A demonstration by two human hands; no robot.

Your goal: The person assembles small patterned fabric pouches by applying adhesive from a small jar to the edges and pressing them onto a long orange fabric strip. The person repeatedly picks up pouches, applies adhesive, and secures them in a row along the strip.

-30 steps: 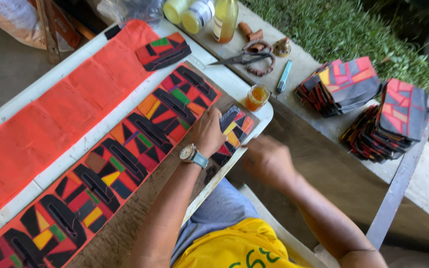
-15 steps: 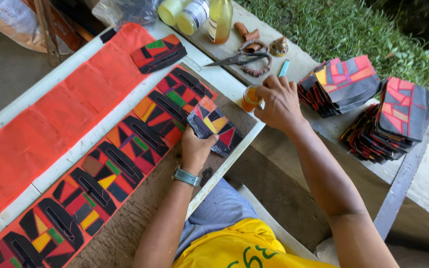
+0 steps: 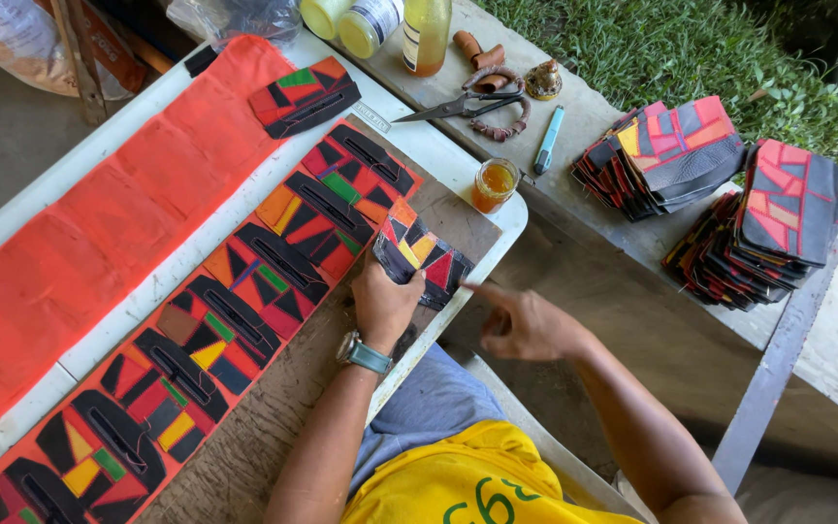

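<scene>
My left hand (image 3: pixel 385 303), with a watch on its wrist, grips a patchwork piece (image 3: pixel 421 254) of black, red, yellow and orange, holding it at the near right corner of the board (image 3: pixel 273 417). My right hand (image 3: pixel 524 325) hovers just right of that piece, off the table's edge, its index finger stretched toward the piece and nothing in it. A row of several similar patchwork panels (image 3: pixel 244 311) lies along the board to the left. A small glass jar of amber liquid (image 3: pixel 493 183) stands beyond the piece.
A long red cloth (image 3: pixel 99 233) covers the white table (image 3: pixel 443 155). One more patchwork piece (image 3: pixel 305 95) lies on it. On the bench are scissors (image 3: pixel 458 105), a blue pen (image 3: pixel 547 140), bottles (image 3: pixel 426 34) and two stacks of finished pieces (image 3: pixel 666 155), (image 3: pixel 773 223).
My right hand came back from the jar to just beside the piece. My left hand shifted the piece right, toward the table's corner.
</scene>
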